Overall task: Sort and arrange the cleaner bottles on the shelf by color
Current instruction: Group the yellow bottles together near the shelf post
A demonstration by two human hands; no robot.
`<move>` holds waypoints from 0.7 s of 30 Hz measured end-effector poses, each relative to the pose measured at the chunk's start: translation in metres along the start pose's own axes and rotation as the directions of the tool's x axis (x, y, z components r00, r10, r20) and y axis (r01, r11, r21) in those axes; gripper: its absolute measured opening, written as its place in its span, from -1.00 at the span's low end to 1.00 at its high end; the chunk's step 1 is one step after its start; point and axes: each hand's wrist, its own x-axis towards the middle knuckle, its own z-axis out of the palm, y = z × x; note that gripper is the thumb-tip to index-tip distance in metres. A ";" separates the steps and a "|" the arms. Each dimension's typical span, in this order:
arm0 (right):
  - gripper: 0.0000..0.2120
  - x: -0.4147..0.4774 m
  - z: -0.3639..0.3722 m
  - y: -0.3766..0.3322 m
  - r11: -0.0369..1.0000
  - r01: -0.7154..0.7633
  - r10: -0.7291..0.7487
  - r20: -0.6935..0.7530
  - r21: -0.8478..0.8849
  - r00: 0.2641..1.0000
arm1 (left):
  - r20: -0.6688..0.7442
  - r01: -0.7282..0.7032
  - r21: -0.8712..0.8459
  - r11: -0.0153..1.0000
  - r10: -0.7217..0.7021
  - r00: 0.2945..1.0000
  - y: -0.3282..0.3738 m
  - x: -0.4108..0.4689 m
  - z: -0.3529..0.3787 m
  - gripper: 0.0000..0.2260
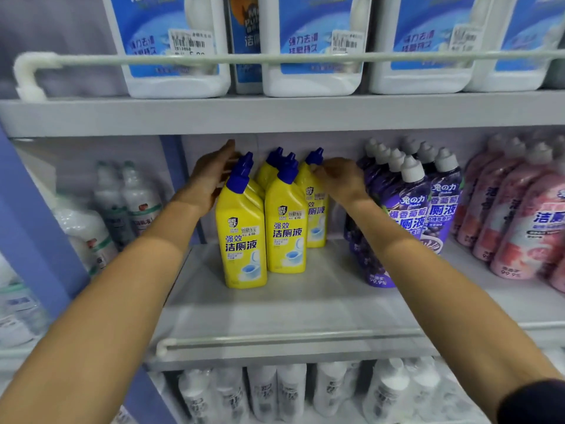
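Several yellow cleaner bottles with blue caps stand clustered on the middle shelf (290, 304); the front left one (243, 237) is nearest, another (286, 228) beside it. My left hand (211, 175) reaches behind the front left bottle's neck, fingers spread, touching the cluster's left side. My right hand (339, 179) is closed on the neck of the back right yellow bottle (316, 215). To the right stand purple bottles with white caps (409, 209), then pink bottles (519, 221).
A shelf rail (287, 339) runs along the front edge. White bottles with blue labels (315, 41) fill the upper shelf behind a rail. Grey-white bottles (128, 197) stand in the left bay past a blue divider (39, 231). White bottles (290, 390) sit below.
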 end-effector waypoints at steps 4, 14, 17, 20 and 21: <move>-0.65 0.024 0.000 0.004 0.995 -0.059 0.076 0.235 -0.075 0.969 | 0.049 0.012 0.083 0.996 -0.016 0.999 0.006 0.017 0.012 -0.68; -0.60 0.037 0.013 0.011 0.987 -0.079 0.048 0.213 0.139 0.976 | 0.102 0.155 -0.097 0.983 -0.145 0.984 -0.018 0.030 0.000 -0.61; -0.62 0.036 0.017 0.007 0.977 -0.100 0.055 0.233 0.186 0.971 | 0.084 0.157 -0.077 0.985 -0.151 0.985 -0.022 0.029 -0.007 -0.57; -0.65 0.035 0.018 0.001 0.968 -0.125 0.069 0.249 0.217 0.966 | 0.073 0.152 -0.083 0.985 -0.146 0.987 -0.026 0.027 -0.011 -0.55; -0.67 0.034 0.019 -0.001 0.964 -0.140 0.079 0.255 0.227 0.964 | 0.069 0.147 -0.089 0.985 -0.141 0.988 -0.028 0.027 -0.012 -0.56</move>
